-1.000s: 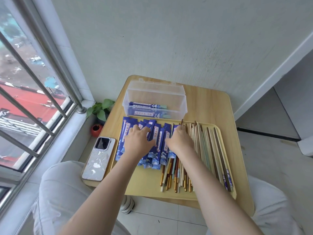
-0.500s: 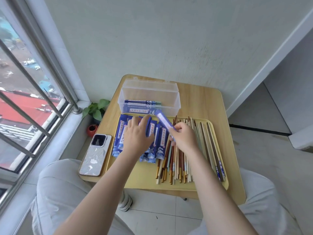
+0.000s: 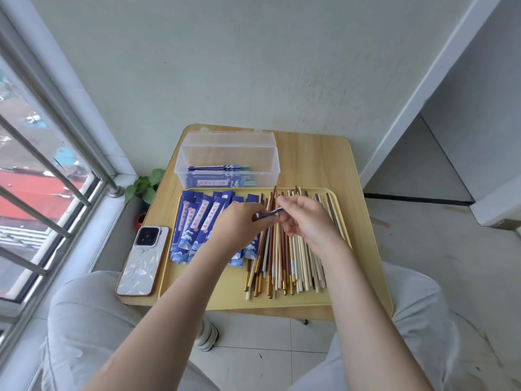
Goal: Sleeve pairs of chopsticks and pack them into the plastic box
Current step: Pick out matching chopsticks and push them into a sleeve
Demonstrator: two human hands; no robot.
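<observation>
Pale grey trousers [image 3: 93, 320] (bare forearms)

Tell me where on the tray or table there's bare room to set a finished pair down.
Bare tray runs along the near rim, below the blue sleeves and loose chopsticks. Bare table lies right of the plastic box, behind the tray. The tray's middle is crowded; the phone fills the table's left edge.

The left hand [image 3: 239, 224] has joined the right hand [image 3: 306, 218] on the lifted sleeve [image 3: 267, 214].
</observation>
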